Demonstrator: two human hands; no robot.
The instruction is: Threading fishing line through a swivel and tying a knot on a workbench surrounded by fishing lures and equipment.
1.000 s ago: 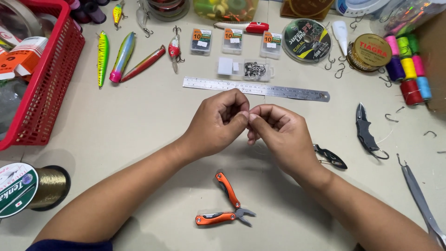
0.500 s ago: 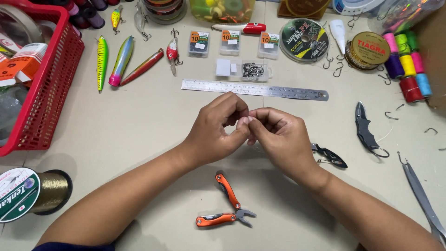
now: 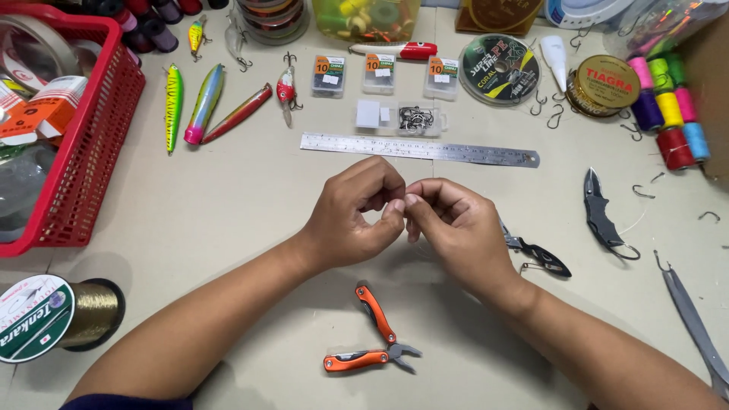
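I see my left hand (image 3: 357, 212) and right hand (image 3: 456, 228) meeting fingertip to fingertip over the middle of the desk (image 3: 228, 212), both curled nearly closed and pinching something too small for me to make out. Just beyond them lies the steel ruler (image 3: 419, 149), and nearer the desk's front edge sit the orange folding pliers (image 3: 373, 334), spread open. Black pliers (image 3: 535, 250) lie just beside my right hand, and the red basket (image 3: 91, 144) stands at the left edge.
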